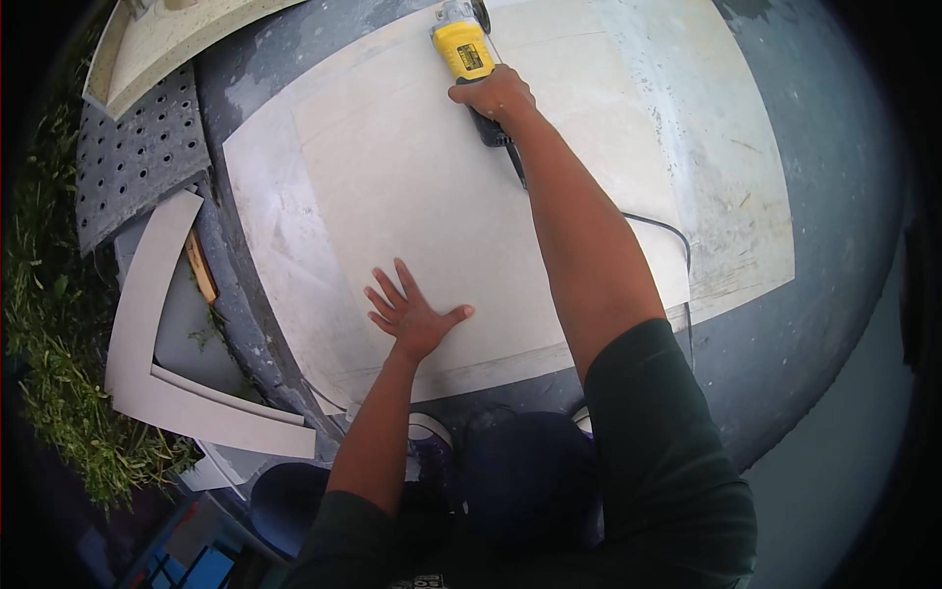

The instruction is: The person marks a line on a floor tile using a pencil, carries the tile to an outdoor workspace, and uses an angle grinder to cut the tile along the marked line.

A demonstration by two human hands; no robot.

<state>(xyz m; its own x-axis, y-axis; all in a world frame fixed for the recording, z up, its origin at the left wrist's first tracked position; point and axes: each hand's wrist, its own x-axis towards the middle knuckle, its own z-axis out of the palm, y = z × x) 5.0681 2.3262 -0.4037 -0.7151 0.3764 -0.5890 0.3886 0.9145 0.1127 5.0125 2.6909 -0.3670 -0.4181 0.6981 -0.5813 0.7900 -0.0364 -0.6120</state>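
Note:
My right hand (498, 93) is wrapped round the body of a yellow and black angle grinder (464, 49) at the far edge of a large pale sheet (392, 187). The grinder's metal head and dark disc point away from me, partly cut off by the top of the view. A black cord (655, 222) runs from its rear, behind my right forearm, across the sheet toward me. With fingers spread, my left hand (417, 319) lies flat on the near left part of the sheet. Nothing is in that hand.
Left of the sheet lie an L-shaped pale offcut (147, 339), a perforated grey panel (147, 147) and a small wooden piece (201, 267). A speckled slab (186, 44) with a cutout sits at upper left. Grass (49, 324) borders the left; a blue object (206, 567) stands lower left.

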